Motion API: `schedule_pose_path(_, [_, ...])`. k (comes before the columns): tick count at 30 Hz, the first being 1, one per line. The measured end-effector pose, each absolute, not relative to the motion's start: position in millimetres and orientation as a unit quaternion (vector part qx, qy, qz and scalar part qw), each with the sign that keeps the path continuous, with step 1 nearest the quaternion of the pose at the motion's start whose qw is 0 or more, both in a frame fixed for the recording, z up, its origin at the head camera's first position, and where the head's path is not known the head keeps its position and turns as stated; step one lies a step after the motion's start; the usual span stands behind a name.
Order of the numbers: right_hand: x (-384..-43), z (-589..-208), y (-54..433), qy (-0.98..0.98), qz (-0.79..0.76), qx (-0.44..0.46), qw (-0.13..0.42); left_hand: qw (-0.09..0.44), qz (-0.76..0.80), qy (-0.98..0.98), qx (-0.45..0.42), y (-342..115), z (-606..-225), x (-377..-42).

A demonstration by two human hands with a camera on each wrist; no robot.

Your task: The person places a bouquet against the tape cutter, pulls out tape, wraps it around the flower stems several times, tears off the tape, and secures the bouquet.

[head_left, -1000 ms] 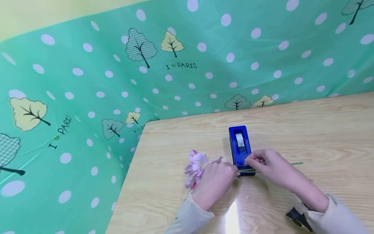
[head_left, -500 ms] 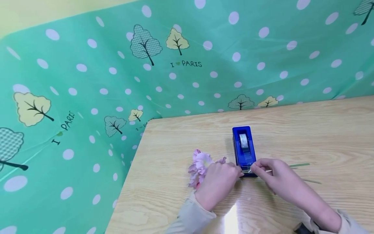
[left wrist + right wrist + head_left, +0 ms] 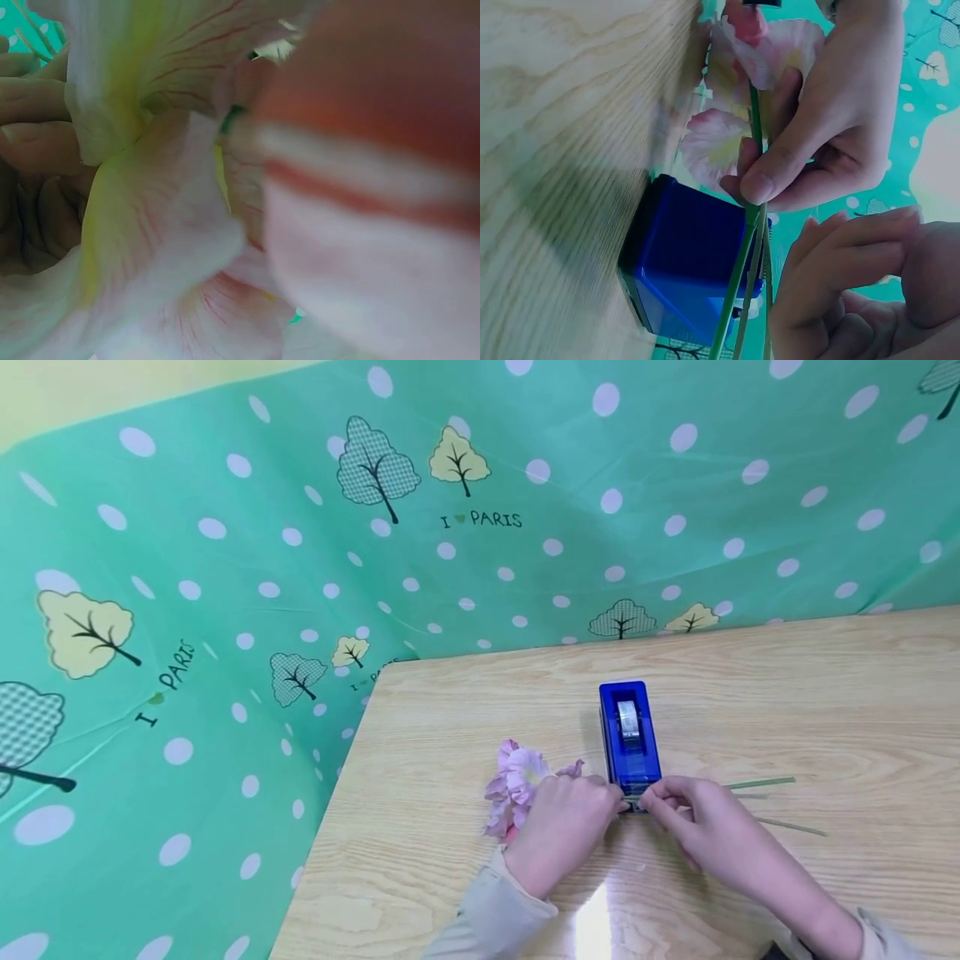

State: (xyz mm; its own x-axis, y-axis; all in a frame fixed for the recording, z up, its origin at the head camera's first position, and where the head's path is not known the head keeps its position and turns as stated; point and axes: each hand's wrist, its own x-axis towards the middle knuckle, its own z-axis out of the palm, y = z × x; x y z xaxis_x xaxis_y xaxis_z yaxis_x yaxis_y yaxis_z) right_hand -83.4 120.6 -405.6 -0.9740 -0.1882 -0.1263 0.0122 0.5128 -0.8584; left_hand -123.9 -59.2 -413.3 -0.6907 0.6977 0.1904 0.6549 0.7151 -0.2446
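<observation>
My left hand (image 3: 562,831) grips a small bunch of pale pink artificial flowers (image 3: 517,781) by the stems, just below the blooms. Its thumb lies along the green stems (image 3: 742,292) in the right wrist view. These stems cross in front of the blue tape dispenser (image 3: 636,768) and stick out to the right. At the dispenser's front end, my right hand (image 3: 708,827) pinches the end of the clear tape (image 3: 639,803) between thumb and forefinger; the tape is hard to make out. Petals (image 3: 157,210) fill most of the left wrist view.
The dispenser stands on a light wood table (image 3: 420,727), with its tape roll (image 3: 627,718) on top. Behind and to the left hangs a green polka-dot cloth (image 3: 300,627). Bright light reflects off the table near its front.
My right hand has moved slightly right and down with the tape end, toward the dispenser's front edge. More stem length shows on the right. My left hand keeps its grip; the view has shifted slightly.
</observation>
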Motion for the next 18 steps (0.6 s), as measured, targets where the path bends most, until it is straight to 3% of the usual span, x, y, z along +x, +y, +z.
schedule_pose_path(11, [-79.0, -407.6, 117.7, 0.890, -0.445, -0.079, 0.056, 0.147, 0.087, -0.913, -0.371, -56.3, -414.1, -121.3])
schedule_pose_path(18, [-79.1, -409.4, 115.9, 0.899, -0.427, -0.073, 0.061, 0.164, 0.084, -0.909, -0.375, -56.7, -414.0, -120.9])
